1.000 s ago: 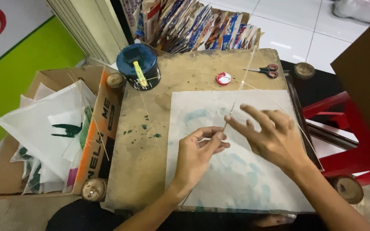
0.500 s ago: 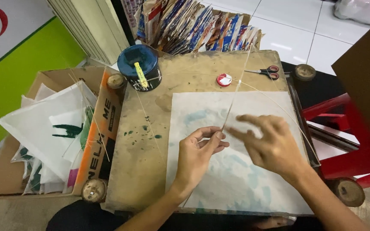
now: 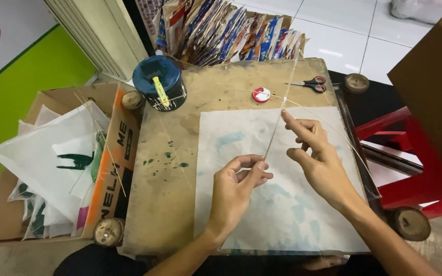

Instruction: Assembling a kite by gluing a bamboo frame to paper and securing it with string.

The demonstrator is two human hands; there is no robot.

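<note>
Pinching the thin bamboo stick (image 3: 277,120) at its near end, your left hand (image 3: 236,191) holds it over the paper sheet (image 3: 282,214), its long axis running away-and-right past your open right hand (image 3: 315,158), whose fingertips touch it higher up.

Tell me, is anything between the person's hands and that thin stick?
Nothing visible. The left hand pinches the thin stick at its lower end, and the right hand touches it higher up, above the white sheet.

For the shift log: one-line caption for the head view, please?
Left hand pinches a thin stick over white paper, right hand touching it higher up.
</note>
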